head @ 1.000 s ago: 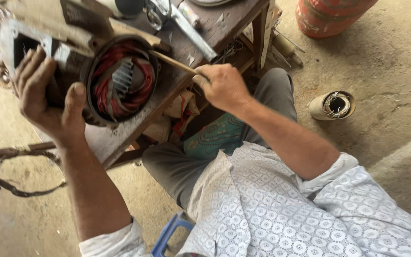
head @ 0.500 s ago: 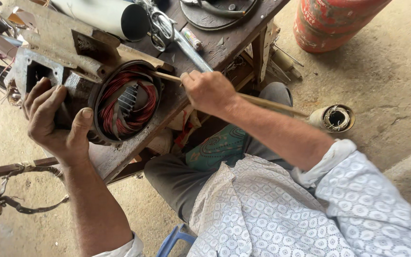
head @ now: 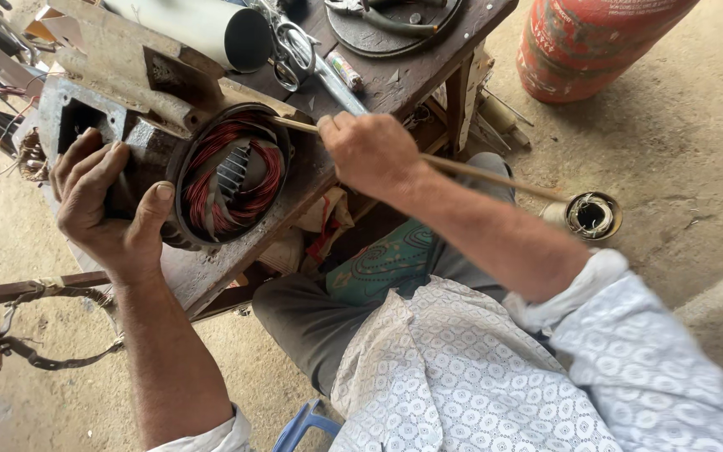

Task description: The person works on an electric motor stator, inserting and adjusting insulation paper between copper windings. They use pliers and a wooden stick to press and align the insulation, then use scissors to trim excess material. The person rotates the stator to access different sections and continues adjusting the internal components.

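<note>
From the head camera: gripping the grey housing of the motor stator [head: 161, 142] with the left hand [head: 106, 205], thumb hooked on the front rim, fingers wrapped around the side. Closing the right hand [head: 370, 151] tightly on a thin wooden stick [head: 479, 174], tip reaching the red copper windings [head: 232, 180]. Probably weighing a lot, that casing; rigid, best held by the rim, windings being fragile. Sitting tilted at the wooden workbench [head: 412, 79] edge, open floor lying beyond to the right.
</note>
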The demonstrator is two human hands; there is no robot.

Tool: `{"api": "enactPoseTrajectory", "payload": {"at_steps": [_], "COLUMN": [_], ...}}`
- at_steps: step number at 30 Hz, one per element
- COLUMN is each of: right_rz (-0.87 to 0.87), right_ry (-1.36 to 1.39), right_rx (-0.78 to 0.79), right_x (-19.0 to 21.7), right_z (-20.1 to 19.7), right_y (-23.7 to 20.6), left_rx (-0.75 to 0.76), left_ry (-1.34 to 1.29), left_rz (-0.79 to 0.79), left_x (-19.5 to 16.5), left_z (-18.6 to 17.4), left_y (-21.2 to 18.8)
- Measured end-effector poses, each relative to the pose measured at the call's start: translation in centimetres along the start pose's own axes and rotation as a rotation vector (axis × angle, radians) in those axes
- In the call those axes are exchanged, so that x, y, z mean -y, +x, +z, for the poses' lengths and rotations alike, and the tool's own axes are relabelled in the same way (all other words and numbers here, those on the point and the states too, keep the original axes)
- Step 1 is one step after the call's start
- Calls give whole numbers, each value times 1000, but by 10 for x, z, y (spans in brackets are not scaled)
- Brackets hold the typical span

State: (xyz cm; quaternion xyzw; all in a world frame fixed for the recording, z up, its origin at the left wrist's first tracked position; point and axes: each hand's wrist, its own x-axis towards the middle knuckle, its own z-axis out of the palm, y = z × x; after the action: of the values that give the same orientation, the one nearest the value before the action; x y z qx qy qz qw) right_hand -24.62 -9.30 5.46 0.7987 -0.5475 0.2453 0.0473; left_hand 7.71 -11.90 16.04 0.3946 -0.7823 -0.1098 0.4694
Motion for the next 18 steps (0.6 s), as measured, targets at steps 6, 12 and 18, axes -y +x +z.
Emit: {"api": "enactPoseTrajectory", "payload": {"at_steps": [6, 12, 18], "right_rz": [-210, 101, -168], "right_ry": [145, 166, 26], "right_rx": [-53, -147, -113], "right_x": [-35, 29, -13], "right_z": [-1, -23, -21], "right_y": [11, 5, 25], "left_rx": [-4, -8, -30], "left_ry": [-3, 48, 10], "left_rz": [42, 36, 16], "left_x": [5, 0, 5], "left_z": [-1, -3, -2], "left_y": [1, 3, 2]}}
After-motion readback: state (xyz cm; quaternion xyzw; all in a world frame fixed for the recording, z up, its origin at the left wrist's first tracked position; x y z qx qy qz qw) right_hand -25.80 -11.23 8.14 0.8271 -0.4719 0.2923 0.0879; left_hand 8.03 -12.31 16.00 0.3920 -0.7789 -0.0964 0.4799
